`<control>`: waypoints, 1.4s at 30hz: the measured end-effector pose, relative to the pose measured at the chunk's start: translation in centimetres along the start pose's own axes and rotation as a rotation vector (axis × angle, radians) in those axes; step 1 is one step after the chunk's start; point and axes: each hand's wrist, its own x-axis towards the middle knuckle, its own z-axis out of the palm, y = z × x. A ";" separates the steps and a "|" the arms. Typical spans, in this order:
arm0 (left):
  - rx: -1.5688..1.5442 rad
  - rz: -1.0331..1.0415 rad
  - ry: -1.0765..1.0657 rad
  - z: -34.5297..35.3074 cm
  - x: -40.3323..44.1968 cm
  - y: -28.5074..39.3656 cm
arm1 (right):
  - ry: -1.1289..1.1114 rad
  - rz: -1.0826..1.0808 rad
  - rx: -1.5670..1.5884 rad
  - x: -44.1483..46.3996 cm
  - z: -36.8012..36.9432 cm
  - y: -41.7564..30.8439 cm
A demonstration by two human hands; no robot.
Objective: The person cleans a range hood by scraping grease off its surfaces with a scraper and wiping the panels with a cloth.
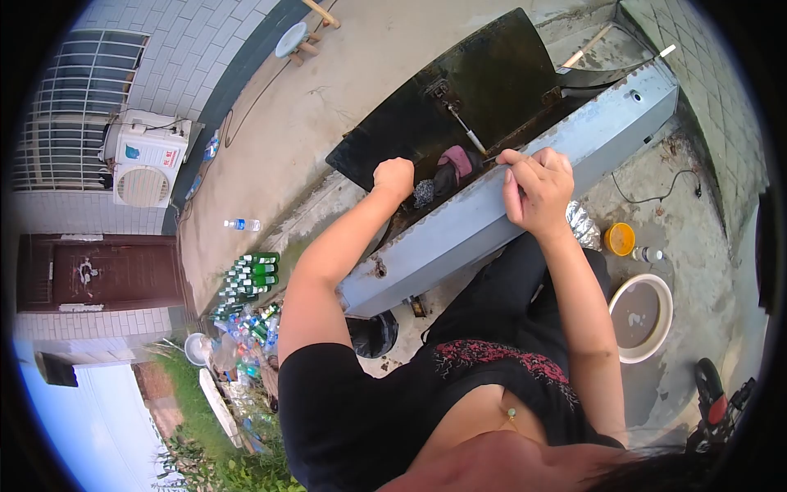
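Observation:
My left hand (394, 177) is closed in a fist at the lower edge of a dark, stained metal panel (492, 74); what is inside it is hidden. My right hand (541, 184) is over the long grey metal box (459, 225), its fingers pinched around something small and thin that I cannot make out. Between my hands, a pink and dark cloth (453, 164) and a grey scouring pad (424, 193) lie in the box's opening. A light rod (467, 129) hangs from a bracket on the panel.
On the right are a yellow container (620, 239), a small bottle (648, 255) and a basin of murky water (640, 318). Green bottles (254, 275) are gathered at the left, with a water bottle (243, 225) above them. A stool (292, 39) stands farther back.

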 end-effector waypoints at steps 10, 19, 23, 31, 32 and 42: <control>0.063 -0.014 0.059 0.5 -1.6 -0.7 | -0.019 -0.002 -0.024 0.1 0.0 0.0; -0.025 -0.025 0.016 -0.5 0.4 -0.6 | -0.056 0.007 -0.003 0.2 0.0 0.1; -0.062 -0.052 -0.003 -0.1 1.0 -0.5 | -0.079 0.011 0.010 0.1 0.0 0.1; -0.044 -0.040 0.045 0.3 3.1 1.6 | -0.064 -0.004 0.014 0.1 0.0 0.3; -0.043 -0.033 0.039 0.4 3.3 1.7 | -0.054 -0.006 0.014 0.1 0.0 0.4; -0.052 -0.068 0.076 2.8 -3.0 -3.6 | -0.031 -0.013 0.000 0.0 0.0 0.4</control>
